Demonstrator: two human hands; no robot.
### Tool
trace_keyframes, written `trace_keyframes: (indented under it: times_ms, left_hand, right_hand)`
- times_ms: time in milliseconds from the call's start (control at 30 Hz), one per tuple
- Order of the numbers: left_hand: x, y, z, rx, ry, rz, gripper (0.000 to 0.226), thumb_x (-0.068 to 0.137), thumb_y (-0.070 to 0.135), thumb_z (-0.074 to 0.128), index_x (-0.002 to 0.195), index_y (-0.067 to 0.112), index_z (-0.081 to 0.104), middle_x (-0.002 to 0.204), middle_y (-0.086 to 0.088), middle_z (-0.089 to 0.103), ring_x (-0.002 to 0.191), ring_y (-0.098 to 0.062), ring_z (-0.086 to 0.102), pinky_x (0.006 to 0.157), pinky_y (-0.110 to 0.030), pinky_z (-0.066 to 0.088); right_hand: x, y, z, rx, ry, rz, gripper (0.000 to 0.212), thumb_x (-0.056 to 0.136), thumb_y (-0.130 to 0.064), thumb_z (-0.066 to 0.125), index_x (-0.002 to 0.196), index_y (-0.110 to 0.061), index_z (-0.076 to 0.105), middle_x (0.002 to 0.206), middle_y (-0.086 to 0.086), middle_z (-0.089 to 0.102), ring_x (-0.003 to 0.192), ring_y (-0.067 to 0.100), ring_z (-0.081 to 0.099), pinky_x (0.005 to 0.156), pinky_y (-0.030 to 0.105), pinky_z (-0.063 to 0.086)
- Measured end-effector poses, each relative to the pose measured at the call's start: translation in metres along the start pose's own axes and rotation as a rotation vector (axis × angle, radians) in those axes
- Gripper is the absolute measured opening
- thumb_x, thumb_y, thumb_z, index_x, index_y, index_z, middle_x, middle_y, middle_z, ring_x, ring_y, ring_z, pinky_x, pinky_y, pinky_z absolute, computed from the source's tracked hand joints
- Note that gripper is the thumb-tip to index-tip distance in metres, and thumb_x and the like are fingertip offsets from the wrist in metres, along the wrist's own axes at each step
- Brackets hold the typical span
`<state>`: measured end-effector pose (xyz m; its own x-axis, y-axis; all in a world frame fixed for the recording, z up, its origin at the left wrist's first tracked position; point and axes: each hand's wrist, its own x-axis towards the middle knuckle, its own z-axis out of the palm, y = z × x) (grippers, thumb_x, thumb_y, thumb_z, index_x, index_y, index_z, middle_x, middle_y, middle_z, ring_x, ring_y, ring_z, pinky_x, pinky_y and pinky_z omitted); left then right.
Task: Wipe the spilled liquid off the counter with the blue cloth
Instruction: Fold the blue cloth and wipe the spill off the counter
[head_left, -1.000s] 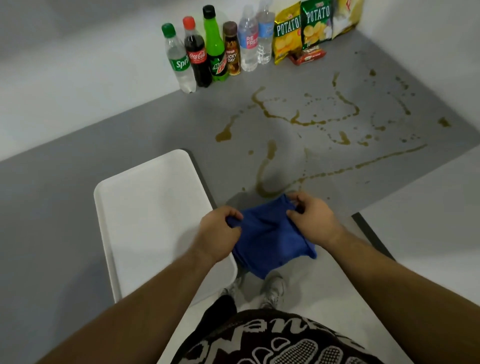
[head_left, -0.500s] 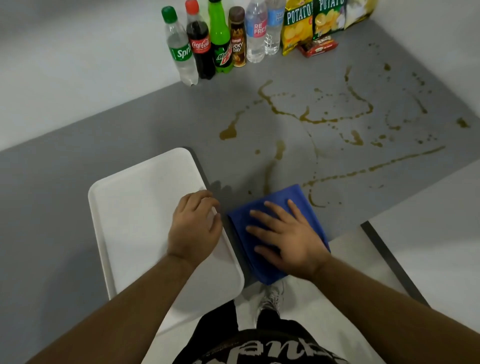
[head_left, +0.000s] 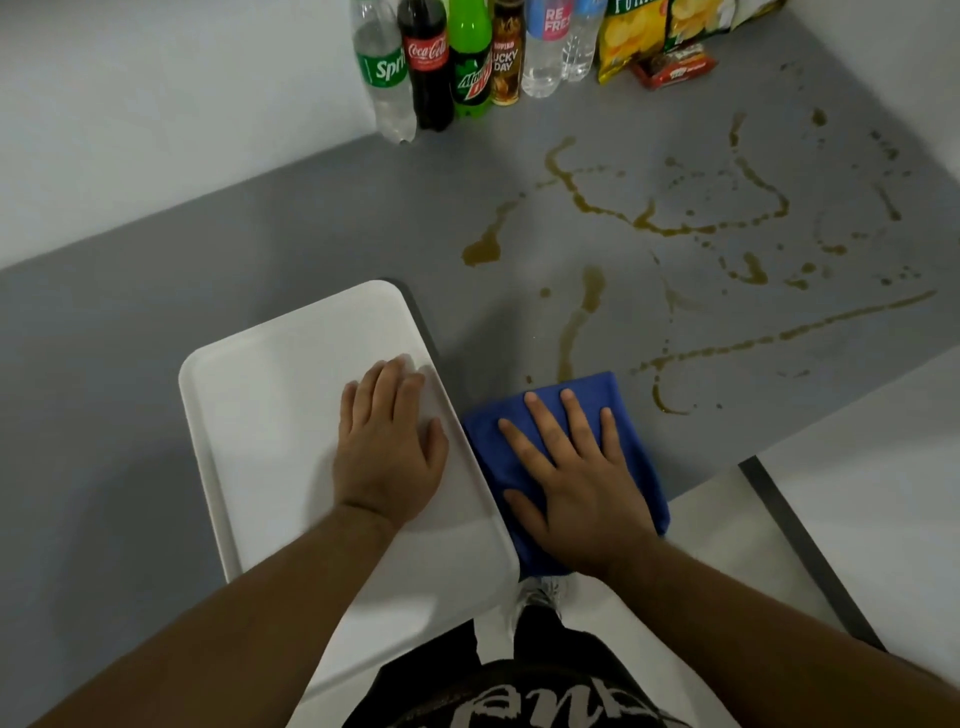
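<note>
**Flat-palm contact on the blue cloth at the near edge of the worktop**

At left, a white tray (head_left: 249, 415) is lying on the grey worktop (head_left: 260, 234), its near end overhanging the worktop's front edge. The left hand (head_left: 387, 447) is resting palm-down on the tray's right half. Its grip is slack, with the fingers extended, lying close together and holding nothing.

Along the back wall, a row of drink bottles (head_left: 428, 67) is standing upright: Sprite, Coca-Cola, Mountain Dew, a brown bottle and two clear ones.

Just right of the tray, the blue cloth (head_left: 597, 387) is lying folded on the worktop at its front edge, with its near end hanging slightly over. The right hand (head_left: 576, 483) is pressing on the cloth with a wide, flat grip. The fingers are spread and straight, and no fold is being pinched.

The spilled liquid (head_left: 589, 291), brown in colour, is spreading in streaks and drops across the worktop beyond and to the right of the cloth. One streak is meeting the cloth's far edge.

At the far right of the back row, yellow and green snack bags (head_left: 634, 36) are leaning against the wall, with a small red packet (head_left: 675, 65) lying before them.
</note>
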<state>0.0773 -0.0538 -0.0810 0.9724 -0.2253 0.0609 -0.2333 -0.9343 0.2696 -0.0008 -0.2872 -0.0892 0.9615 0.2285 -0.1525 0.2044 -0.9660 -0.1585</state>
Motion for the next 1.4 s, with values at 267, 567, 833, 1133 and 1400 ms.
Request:
trace_keyframes:
  times_ms: [267, 567, 833, 1133, 1400]
  left_hand:
    - [0.0, 0.0, 0.001, 0.047, 0.007, 0.017, 0.056, 0.098, 0.04, 0.046, 0.146, 0.01, 0.049, 0.158, -0.013, 0.043, 0.148, -0.036, 0.038, 0.125, -0.055, 0.025]
    - [0.017, 0.002, -0.003, 0.059, 0.06, 0.028, 0.05, 0.088, 0.034, 0.052, 0.13, 0.008, 0.054, 0.14, -0.018, 0.052, 0.125, -0.041, 0.05, 0.116, -0.053, 0.035]
    - [0.052, -0.013, -0.004, -0.004, 0.044, 0.109, 0.056, 0.096, 0.048, 0.051, 0.141, 0.014, 0.05, 0.156, -0.013, 0.044, 0.146, -0.037, 0.039, 0.126, -0.057, 0.024]
    - [0.083, -0.011, 0.001, -0.001, 0.007, 0.183, 0.056, 0.096, 0.05, 0.052, 0.137, 0.012, 0.057, 0.152, -0.012, 0.051, 0.146, -0.037, 0.04, 0.124, -0.055, 0.027]
    - [0.083, -0.012, 0.005, -0.013, 0.029, 0.174, 0.055, 0.094, 0.045, 0.054, 0.138, 0.012, 0.059, 0.154, -0.012, 0.05, 0.15, -0.038, 0.037, 0.125, -0.055, 0.027]
  right_hand:
    - [0.048, 0.0, -0.004, 0.039, -0.003, 0.065, 0.072, 0.102, -0.068, 0.025, 0.165, -0.034, 0.014, 0.174, -0.003, 0.007, 0.16, 0.028, -0.001, 0.127, 0.059, 0.0]
    - [0.004, 0.007, 0.001, 0.042, 0.09, 0.072, 0.074, 0.101, -0.071, 0.032, 0.164, -0.033, 0.022, 0.173, -0.001, 0.015, 0.16, 0.027, 0.006, 0.124, 0.063, 0.012]
    - [0.027, 0.036, -0.009, 0.016, -0.008, 0.265, 0.09, 0.088, -0.092, 0.019, 0.162, -0.046, -0.002, 0.175, -0.002, 0.0, 0.16, 0.033, -0.005, 0.123, 0.069, 0.001]
    - [0.044, 0.0, -0.006, 0.019, 0.026, 0.156, 0.08, 0.1, -0.074, 0.021, 0.166, -0.03, 0.009, 0.174, 0.001, 0.005, 0.16, 0.029, -0.003, 0.126, 0.063, 0.006]
    - [0.034, 0.025, -0.008, 0.006, 0.055, 0.178, 0.082, 0.098, -0.078, 0.029, 0.165, -0.034, 0.012, 0.174, -0.005, 0.012, 0.16, 0.024, 0.004, 0.125, 0.062, 0.011]
